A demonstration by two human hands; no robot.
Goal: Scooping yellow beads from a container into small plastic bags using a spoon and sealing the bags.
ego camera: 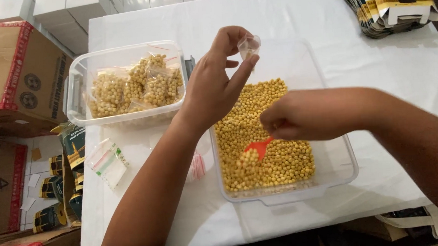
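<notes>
My left hand (pixel 217 83) is raised over a clear plastic tub (pixel 337 177) of yellow chickpeas (pixel 279 159), pinching a small clear plastic bag (pixel 249 45) between thumb and fingers. My right hand (pixel 297 117) reaches in from the right and grips a small red scoop (pixel 258 147). The scoop's bowl is dug into the chickpeas near the tub's front left and is heaped with them.
A second clear tub (pixel 75 95) at the left holds several filled bags of chickpeas. Empty zip bags (pixel 107 162) lie on the white tablecloth. Flat printed cartons (pixel 391 5) are stacked far right. Cardboard boxes (pixel 15 73) stand beside the table's left edge.
</notes>
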